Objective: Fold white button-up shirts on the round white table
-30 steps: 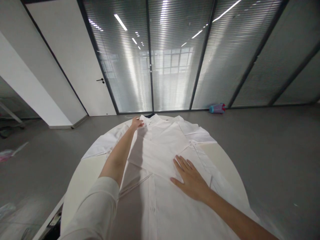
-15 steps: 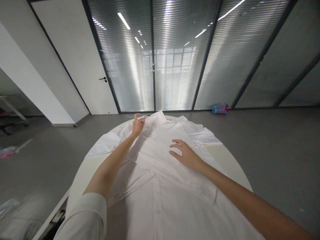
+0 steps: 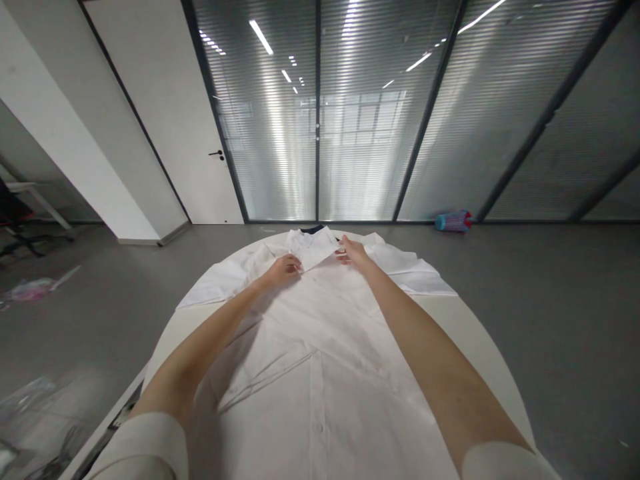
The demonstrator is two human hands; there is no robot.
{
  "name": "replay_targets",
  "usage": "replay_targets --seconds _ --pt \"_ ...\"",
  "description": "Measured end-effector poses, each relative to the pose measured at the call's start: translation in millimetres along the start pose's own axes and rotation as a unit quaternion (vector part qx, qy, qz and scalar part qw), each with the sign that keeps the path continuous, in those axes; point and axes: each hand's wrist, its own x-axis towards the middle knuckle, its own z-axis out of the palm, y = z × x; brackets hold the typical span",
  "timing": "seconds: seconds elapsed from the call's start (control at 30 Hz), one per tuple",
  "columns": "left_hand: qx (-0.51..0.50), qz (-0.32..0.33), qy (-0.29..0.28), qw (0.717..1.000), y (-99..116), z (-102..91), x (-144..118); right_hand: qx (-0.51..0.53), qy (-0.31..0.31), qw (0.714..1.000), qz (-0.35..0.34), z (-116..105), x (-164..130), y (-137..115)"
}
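Note:
A white button-up shirt (image 3: 345,333) lies spread over a round pale table (image 3: 175,333), its collar end away from me and its sleeves out to both sides. My left hand (image 3: 284,269) has its fingers closed on the left part of the shirt's upper front, just below the collar. At the right side of the collar, my right hand (image 3: 353,253) pinches the cloth between thumb and fingers. Between both hands a flap of the upper front is raised, and a dark patch shows inside the neck. The fingertips are partly hidden in the fabric.
Glass partitions with blinds (image 3: 360,160) and a white door (image 3: 200,133) stand beyond the table. A blue and purple bundle (image 3: 453,221) lies on the floor by the glass. Clear plastic wrapping (image 3: 25,397) and a pinkish packet (image 3: 35,289) are on the floor at left.
My right hand has moved forward from above the shirt's middle to the collar and grips it. My left hand has come slightly nearer and right. The collar area is now lifted.

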Motion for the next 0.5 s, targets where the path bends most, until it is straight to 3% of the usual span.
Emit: replay_targets --seconds 0.23,0.37,0.5 --pt "-0.066 -0.142 0.136 0.978 -21.7 9.1 6.5 -0.15 0.065 0.986 -0.036 14.0 -4.8 38.0" --pt "-0.086 -0.201 0.189 0.957 -29.3 6.9 21.7 -0.203 0.068 0.975 -0.052 22.0 -9.8 41.5" --pt "-0.075 -0.215 0.213 0.95 -32.2 0.6 36.8 -0.235 0.064 0.968 -0.064 27.7 -11.9 38.8"
